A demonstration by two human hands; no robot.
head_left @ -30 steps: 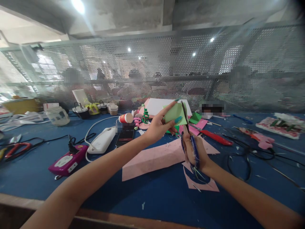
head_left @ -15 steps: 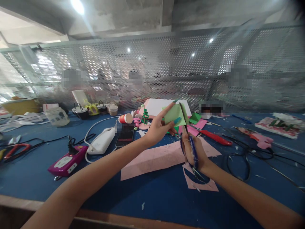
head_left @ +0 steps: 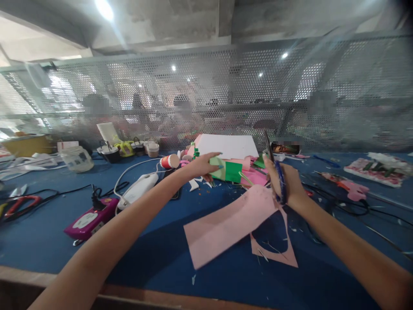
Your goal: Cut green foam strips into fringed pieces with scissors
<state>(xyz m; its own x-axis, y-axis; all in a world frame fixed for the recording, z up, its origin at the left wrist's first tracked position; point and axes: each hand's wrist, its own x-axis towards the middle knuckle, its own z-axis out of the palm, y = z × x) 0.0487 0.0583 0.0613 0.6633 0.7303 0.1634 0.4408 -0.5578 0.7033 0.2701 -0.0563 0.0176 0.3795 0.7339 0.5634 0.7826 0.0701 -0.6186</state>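
Apparently midway through cutting: has pink offcut (head_left: 289, 259) with round opening already cut, lower right of the frame; cannot tell the amount left. Holds blue-handled scissors (head_left: 282, 186) in right hand (head_left: 290, 181), clear of light green paper (head_left: 220, 174) at centre; has left hand (head_left: 202, 165) over it, grip unclear. Works at littered blue desk (head_left: 145, 267), before perforated metal screen (head_left: 145, 94) under concrete ceiling (head_left: 180, 19).

A long pink paper strip (head_left: 222, 234) lies on the blue flat tabletop (head_left: 161, 262), in front and left of the right hand (head_left: 288, 178) gripping blue-handled metal scissors (head_left: 282, 184). Behind and left of that grip lies a flat white rectangular sheet (head_left: 227, 146); far left, a purple box-shaped power strip (head_left: 87, 221); right, a pink-handled tool (head_left: 356, 190).
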